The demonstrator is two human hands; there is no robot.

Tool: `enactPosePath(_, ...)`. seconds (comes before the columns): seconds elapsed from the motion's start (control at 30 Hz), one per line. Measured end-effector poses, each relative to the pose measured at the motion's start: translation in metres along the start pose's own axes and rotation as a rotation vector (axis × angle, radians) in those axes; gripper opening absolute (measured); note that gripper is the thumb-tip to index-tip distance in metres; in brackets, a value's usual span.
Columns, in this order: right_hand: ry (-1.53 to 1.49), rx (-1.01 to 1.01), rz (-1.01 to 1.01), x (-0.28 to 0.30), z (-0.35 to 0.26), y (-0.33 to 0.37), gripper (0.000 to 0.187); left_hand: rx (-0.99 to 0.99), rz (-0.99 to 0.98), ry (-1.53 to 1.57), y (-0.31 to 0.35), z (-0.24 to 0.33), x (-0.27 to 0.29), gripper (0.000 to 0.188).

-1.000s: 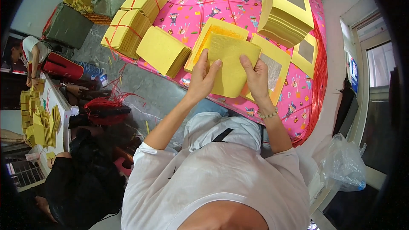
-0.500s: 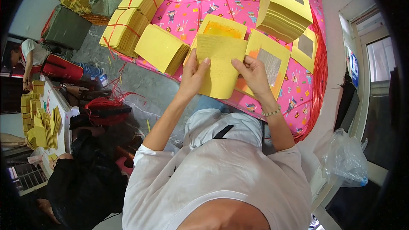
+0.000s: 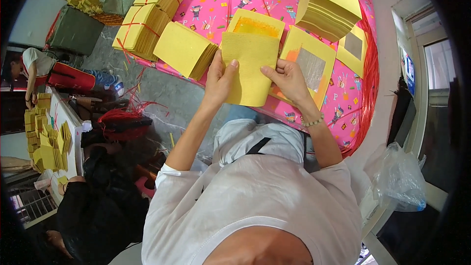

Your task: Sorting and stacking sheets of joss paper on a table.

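A sheet of yellow paper (image 3: 250, 71) is held between my hands above the near edge of the table, its lower end curving down. At its left edge, my left hand (image 3: 220, 81) is closed, thumb on top. My right hand (image 3: 290, 81) pinches the right edge between thumb and fingers. Just behind lies yellow paper with an orange-smeared patch (image 3: 256, 26), partly covered by the held sheet. Beside my right hand is a yellow sheet with a silver rectangle (image 3: 311, 66) and orange smears. To the left sits a short pile of yellow paper (image 3: 182, 48).
A pink patterned cover (image 3: 216, 0) spreads over the table. Yellow bundles tied with red string (image 3: 142, 24) stand at left, and a tall yellow stack (image 3: 326, 12) at far right. Red strands (image 3: 368, 93) hang along the right edge. Two other people are at a white table (image 3: 71, 122).
The whole view has shifted slightly, with the table appearing a little higher. Both hands keep hold of the yellow sheet, which has moved slightly toward me relative to the paper behind it.
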State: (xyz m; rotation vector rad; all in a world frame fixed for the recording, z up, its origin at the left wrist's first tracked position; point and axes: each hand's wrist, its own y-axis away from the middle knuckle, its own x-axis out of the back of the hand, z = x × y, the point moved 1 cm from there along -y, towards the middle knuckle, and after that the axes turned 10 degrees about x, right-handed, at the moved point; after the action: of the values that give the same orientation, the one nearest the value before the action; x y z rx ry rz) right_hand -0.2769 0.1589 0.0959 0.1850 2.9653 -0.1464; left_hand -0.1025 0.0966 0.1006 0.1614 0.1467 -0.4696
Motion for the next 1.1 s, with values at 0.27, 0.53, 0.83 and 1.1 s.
enactPosePath(0.27,0.038,-0.130,-0.124,-0.002,-0.001,0.000,0.032,0.010,0.020,0.060,0.001,0.004,0.002,0.037)
enactPosePath(0.53,0.111,-0.147,-0.170,-0.008,-0.001,0.003,0.029,0.018,0.076,0.099,0.001,0.007,0.008,0.036)
enactPosePath(0.83,0.063,-0.111,-0.173,-0.024,-0.003,-0.004,0.022,-0.078,0.264,0.180,0.006,0.011,0.022,0.028)
enactPosePath(1.1,0.228,0.037,-0.167,-0.059,-0.015,-0.075,0.025,-0.169,0.495,0.175,-0.009,0.032,0.082,0.029)
